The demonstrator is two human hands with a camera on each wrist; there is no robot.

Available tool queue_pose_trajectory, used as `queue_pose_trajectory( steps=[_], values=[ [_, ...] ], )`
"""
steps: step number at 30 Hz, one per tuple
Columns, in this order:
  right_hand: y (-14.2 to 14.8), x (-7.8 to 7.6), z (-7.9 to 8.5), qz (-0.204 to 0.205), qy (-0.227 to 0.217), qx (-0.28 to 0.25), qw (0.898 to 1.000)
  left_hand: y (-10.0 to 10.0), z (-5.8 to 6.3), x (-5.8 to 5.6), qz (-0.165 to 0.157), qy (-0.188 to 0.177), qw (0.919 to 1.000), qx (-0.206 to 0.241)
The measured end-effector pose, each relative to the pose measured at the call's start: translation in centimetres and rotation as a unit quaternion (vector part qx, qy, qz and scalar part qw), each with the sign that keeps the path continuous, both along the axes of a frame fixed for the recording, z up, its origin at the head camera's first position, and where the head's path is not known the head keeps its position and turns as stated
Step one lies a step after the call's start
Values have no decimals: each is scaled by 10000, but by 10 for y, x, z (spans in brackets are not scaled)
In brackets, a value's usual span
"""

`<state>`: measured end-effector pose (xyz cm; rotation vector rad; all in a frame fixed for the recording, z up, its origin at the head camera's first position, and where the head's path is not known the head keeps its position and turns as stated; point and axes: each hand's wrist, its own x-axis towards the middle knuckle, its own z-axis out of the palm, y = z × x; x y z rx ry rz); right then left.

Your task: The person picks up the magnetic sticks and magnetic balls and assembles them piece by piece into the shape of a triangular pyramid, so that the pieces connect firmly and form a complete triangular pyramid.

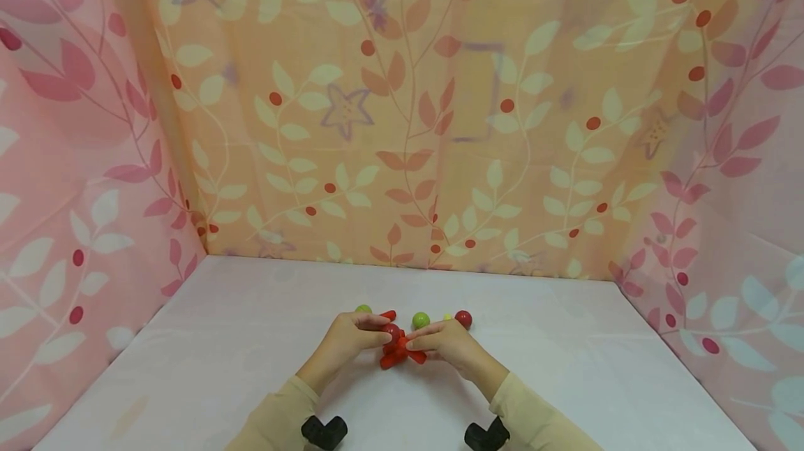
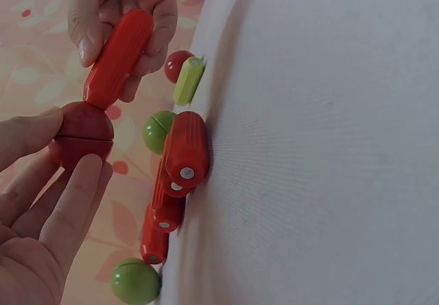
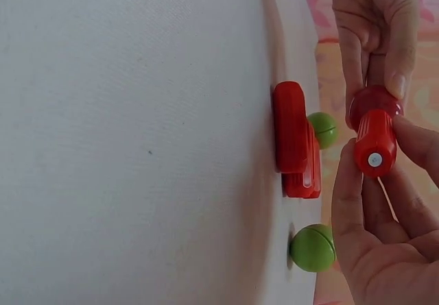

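Observation:
My left hand [image 1: 348, 341] pinches a dark red ball [image 2: 85, 121] between thumb and fingers; a groove runs round its middle. My right hand [image 1: 453, 346] grips a red ridged rod [image 2: 120, 57] with a pale round disc on its end, seen in the right wrist view. The rod's other end meets the ball, and both are held up off the tabletop. Just below them, several similar red rods [image 2: 186, 147] lie on the white cloth, partly overlapping in the left wrist view.
Behind the hands on the white-covered table [image 1: 207, 339] are two green balls [image 1: 421, 320], a second dark red ball [image 1: 463, 319] and a short yellow-green rod [image 2: 188, 81]. Patterned curtains [image 1: 402, 109] enclose the back and both sides.

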<state>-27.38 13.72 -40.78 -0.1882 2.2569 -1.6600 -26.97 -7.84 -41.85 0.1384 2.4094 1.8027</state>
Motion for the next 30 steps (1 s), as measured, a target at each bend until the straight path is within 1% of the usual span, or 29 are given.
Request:
queue_pose_trajectory(
  steps=[7,13,19,27,30],
  values=[
    [1,-1,2,73,-180,-219,9996,-1,0,-1,-129,23,9999,35],
    [2,-1,3,80,-172,-388,9991,0,-1,-1,-258,68,9996,95],
    [2,-2,3,89,-245,-394,9989,2,-1,1,-376,125,9989,259],
    [1,-2,2,259,-378,-661,9968,3,1,1,-601,54,9972,435],
    [0,-3,2,273,-379,-700,9964,3,1,1,-662,46,9970,390]
  ],
)
